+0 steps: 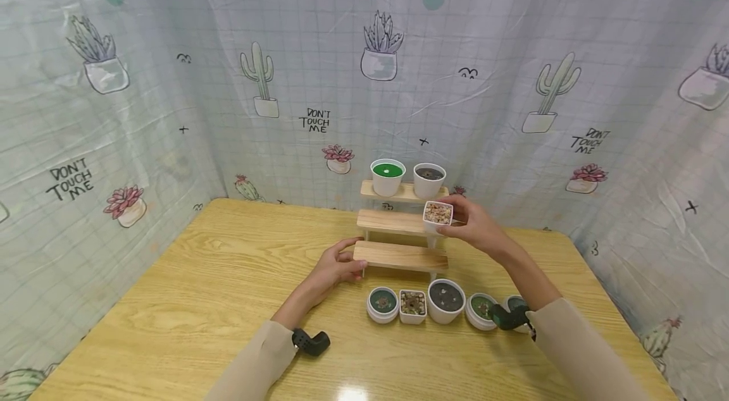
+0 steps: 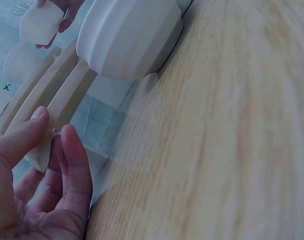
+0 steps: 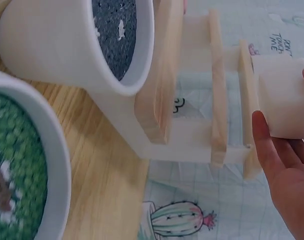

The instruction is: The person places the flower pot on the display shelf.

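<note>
A three-tier stand [image 1: 398,255] with wooden shelves and white supports stands on the table. My left hand [image 1: 336,265] grips the left end of its lowest shelf, thumb [image 2: 29,132] on one face and fingers curled at the other. Held in my right hand [image 1: 478,227] is a small square white pot [image 1: 438,214] filled with tan pebbles, up at the right end of the middle shelf. On the top shelf sit two round white pots, one with a green surface [image 1: 388,171] and one with dark fill [image 1: 429,180].
In front of the stand is a row of white pots: a round one [image 1: 383,305], a square pebbled one [image 1: 412,307], a larger dark-filled one [image 1: 447,301], a green-filled one [image 1: 481,311] and another partly behind the right wrist camera. A patterned curtain [image 1: 307,72] hangs behind the table [image 1: 228,268].
</note>
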A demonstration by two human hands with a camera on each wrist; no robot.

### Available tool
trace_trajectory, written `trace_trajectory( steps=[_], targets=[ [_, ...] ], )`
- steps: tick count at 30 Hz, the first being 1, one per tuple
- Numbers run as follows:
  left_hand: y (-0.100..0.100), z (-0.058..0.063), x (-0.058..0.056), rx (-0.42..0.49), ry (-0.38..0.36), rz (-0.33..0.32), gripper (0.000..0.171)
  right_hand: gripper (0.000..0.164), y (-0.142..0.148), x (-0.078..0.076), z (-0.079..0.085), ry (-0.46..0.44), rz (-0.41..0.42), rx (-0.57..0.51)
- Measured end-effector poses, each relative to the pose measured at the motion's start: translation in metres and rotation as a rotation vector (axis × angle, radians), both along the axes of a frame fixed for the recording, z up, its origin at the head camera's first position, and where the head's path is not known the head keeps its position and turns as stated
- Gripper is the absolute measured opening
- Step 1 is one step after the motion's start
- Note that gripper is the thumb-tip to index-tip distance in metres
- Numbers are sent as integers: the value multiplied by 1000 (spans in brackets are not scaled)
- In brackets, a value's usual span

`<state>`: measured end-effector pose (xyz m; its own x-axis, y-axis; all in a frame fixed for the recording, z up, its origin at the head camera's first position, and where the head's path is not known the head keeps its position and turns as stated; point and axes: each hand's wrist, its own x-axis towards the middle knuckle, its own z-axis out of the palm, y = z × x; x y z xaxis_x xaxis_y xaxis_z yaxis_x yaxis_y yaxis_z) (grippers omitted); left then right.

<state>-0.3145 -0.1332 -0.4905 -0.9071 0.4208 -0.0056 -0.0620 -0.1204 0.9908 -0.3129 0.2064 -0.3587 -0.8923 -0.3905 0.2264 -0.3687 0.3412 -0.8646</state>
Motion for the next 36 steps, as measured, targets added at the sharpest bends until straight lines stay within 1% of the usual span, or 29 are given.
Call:
trace_trajectory(
  steps=[5, 8, 12, 23, 30, 36],
  targets=[
    [1, 0, 0, 1, 1, -1, 76, 60, -10, -4, 2, -16, 13, 19],
    [0, 1, 0, 1, -2, 2, 76, 61, -17, -8, 1, -17, 2, 50],
    [0, 1, 1, 0, -5, 7, 76, 61, -23, -12, -1, 0, -3, 69],
    [1, 1, 0, -14, 3, 6, 76, 62, -37, -17, -2, -2, 27, 56],
    [2, 0, -2, -7, -1, 7, 78, 61, -49, -21, -6, -24, 19, 27],
    [1, -1, -3, -3, 1, 3, 78, 60, -59, -25, -9, -20, 6, 45]
  ],
)
